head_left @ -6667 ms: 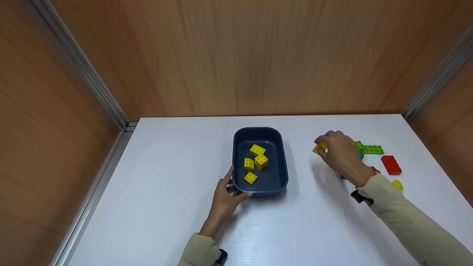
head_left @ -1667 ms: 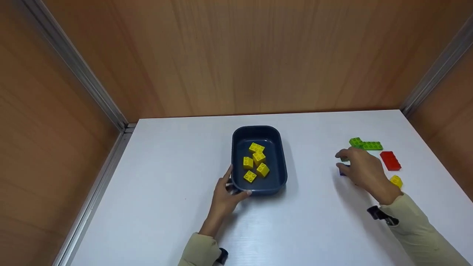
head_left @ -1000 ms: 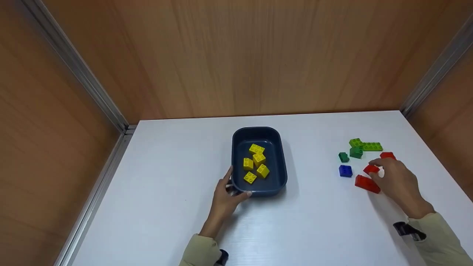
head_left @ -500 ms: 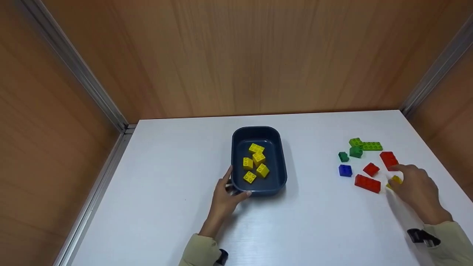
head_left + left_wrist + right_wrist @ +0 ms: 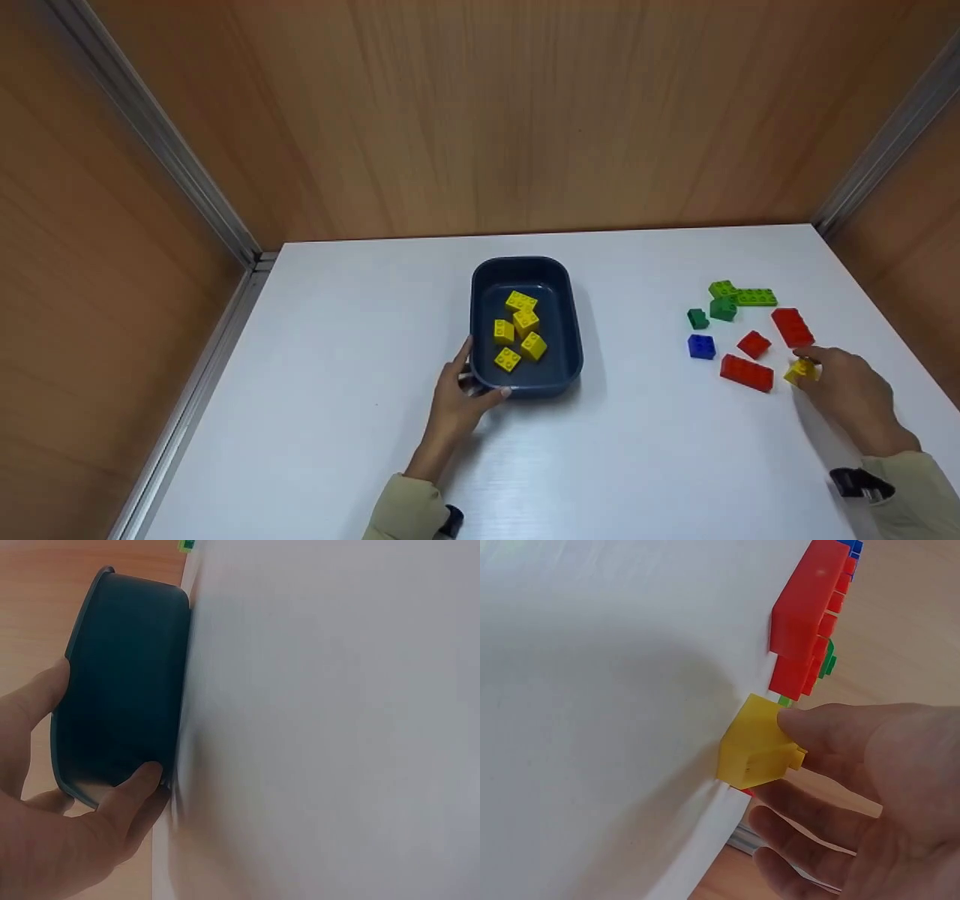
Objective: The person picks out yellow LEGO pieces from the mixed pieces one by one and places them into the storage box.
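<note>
At its near left corner, a dark blue tray (image 5: pixel 561 307) is gripped by my left hand (image 5: pixel 450 412), with a finger along the left side and the thumb at the front rim. The left wrist view shows the tray wall (image 5: pixel 124 675) between thumb and fingers. Several yellow bricks (image 5: pixel 525 321) lie inside the tray. On the right, my right hand (image 5: pixel 855 394) pinches another yellow brick (image 5: pixel 754 739) between thumb and index finger, the other fingers loosely bent behind. That brick seems to stand on the tabletop.
Left of the right hand lie a long red brick (image 5: pixel 746 373), a small red brick (image 5: pixel 754 345) and a blue brick (image 5: pixel 701 346). Another red brick (image 5: pixel 793 328) is just behind it. Green bricks (image 5: pixel 754 297) sit farther back on the white table (image 5: pixel 360 337). Wooden panels (image 5: pixel 480 112) enclose it.
A yellow brick that my right hand held earlier now lies in the tray. That hand has moved right, past the blue and red bricks, to the last yellow brick. The left hand stays put.
</note>
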A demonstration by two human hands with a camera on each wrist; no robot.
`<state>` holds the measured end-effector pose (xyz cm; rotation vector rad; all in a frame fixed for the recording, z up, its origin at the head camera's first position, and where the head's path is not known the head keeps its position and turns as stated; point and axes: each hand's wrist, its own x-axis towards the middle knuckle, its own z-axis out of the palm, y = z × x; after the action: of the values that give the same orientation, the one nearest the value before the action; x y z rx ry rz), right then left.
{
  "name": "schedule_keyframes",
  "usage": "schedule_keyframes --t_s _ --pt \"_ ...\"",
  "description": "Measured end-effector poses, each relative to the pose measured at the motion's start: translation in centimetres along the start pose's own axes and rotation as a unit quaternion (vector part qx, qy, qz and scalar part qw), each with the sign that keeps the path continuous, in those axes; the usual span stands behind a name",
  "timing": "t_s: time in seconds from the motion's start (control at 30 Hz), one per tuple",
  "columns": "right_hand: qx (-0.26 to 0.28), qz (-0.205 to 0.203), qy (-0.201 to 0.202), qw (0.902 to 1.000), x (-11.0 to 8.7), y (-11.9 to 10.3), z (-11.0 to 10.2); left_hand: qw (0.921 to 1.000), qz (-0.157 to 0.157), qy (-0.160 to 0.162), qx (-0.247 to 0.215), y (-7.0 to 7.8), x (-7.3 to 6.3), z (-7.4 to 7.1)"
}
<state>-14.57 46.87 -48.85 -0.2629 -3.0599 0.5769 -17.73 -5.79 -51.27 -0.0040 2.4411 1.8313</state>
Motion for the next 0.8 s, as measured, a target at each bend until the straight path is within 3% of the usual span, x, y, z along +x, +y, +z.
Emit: schedule_keyframes --t_s 0.23,0.43,0.6,0.8 --pt "0.002 0.031 -0.03 0.999 0.3 0.1 -0.4 0.9999 -0.003 0.002 0.011 -0.1 0.0 0.1" --pt "-0.024 0.051 -0.015 0.9983 0.4 -0.8 -1.0 0.9999 -0.007 0.003 0.011 -0.1 0.0 0.0" --pt "-0.034 0.042 -0.002 0.9985 0.5 -2.0 -1.8 1.0 -0.007 0.001 0.004 0.0 -0.1 0.0" --pt "-0.021 -0.004 0.021 0.9996 0.3 -3.8 -2.5 1.0 -0.009 0.001 0.002 -0.1 -0.1 0.1"
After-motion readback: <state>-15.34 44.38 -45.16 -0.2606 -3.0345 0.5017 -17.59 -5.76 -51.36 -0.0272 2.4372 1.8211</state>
